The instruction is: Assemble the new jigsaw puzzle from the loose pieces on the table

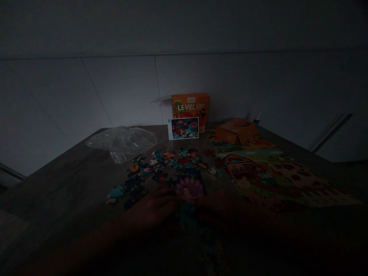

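The light is very dim, and both hands are partly lost in shadow. My left hand [156, 207] rests at the left edge of a partly joined puzzle section [189, 186] showing a purple peacock-like figure. Its fingers look bent inward; what they hold, if anything, is too dark to make out. On the section's right side, my right hand [220, 205] is close to the same joined pieces, its fingers too dark to read. Loose puzzle pieces [152, 165] lie beyond and to the left of the hands. Joined dark pieces [212, 245] extend toward me.
An orange "LEVEL UP!" box [191, 105] stands at the back with a picture card [184, 128] in front. Clear plastic bag [123, 142] lies back left. An orange carton [237, 131] sits back right, beside a farm puzzle with a cow [296, 174]. A pale wall [129, 84] rises behind the table.
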Available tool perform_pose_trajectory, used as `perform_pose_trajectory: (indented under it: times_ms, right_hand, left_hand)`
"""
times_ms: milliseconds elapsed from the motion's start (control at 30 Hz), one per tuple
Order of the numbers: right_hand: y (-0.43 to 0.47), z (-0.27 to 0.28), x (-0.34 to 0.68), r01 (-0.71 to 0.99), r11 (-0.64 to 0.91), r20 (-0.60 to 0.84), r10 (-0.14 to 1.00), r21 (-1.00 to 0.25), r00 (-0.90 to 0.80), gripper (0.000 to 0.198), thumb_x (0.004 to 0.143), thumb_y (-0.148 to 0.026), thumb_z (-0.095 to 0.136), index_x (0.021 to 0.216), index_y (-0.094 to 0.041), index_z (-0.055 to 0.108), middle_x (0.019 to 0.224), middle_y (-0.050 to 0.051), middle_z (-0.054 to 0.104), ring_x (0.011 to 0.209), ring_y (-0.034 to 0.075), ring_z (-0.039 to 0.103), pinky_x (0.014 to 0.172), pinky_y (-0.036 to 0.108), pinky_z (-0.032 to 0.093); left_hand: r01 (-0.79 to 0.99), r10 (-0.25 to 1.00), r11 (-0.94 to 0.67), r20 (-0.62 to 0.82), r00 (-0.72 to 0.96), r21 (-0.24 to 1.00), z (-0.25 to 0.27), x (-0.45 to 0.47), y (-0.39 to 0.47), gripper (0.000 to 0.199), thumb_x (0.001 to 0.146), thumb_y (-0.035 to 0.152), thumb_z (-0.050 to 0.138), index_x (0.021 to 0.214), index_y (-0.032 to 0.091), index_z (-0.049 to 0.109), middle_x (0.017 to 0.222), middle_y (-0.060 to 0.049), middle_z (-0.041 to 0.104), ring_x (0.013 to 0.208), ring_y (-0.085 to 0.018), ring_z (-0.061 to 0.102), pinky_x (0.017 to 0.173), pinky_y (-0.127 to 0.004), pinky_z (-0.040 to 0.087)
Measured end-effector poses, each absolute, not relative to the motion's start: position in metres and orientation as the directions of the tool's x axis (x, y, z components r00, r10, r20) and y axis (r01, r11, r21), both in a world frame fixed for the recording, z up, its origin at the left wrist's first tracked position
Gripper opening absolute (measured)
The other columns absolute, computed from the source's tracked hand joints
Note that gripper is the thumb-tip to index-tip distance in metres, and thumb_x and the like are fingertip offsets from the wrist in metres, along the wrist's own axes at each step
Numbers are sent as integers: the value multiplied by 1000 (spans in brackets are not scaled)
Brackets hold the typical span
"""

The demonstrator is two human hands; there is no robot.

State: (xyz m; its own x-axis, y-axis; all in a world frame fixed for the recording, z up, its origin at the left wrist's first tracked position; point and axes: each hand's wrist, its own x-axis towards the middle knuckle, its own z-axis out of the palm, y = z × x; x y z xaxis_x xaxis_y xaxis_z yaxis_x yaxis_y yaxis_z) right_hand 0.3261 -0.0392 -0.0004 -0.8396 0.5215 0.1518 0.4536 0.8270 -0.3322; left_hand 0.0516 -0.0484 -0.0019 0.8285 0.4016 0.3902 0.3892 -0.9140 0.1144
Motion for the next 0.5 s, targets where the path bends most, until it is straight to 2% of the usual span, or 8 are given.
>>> perform_pose_trajectory:
  times_ms: [233,400,500]
  right_hand:
    - [-37,-6,328,463,818,144,533,-341,-834,28,100,-35,45,119,-22,60,89,5,72,71,16,65,59,26,35]
    - [-38,-4,328,472,802,122,544,-365,-830,35,100,-34,45,132,-24,54,97,5,73,76,17,67,61,26,37]
    - [-38,-4,328,488,793,130,562,-364,-817,33,99,-34,46,130,-24,56,93,5,73,74,16,66,60,26,36]
  left_hand:
    - [386,404,-914,348,846,121,3,51,-52,32,93,33,65,117,13,59,121,-14,65,116,-28,57,99,-42,51]
    - [382,403,-915,313,860,126,0,49,-50,33,90,33,68,115,12,60,126,-16,62,121,-30,54,102,-43,50]
    - [393,415,-910,315,854,134,-1,48,-50,32,87,30,70,112,13,60,128,-16,61,124,-31,52,104,-44,49]
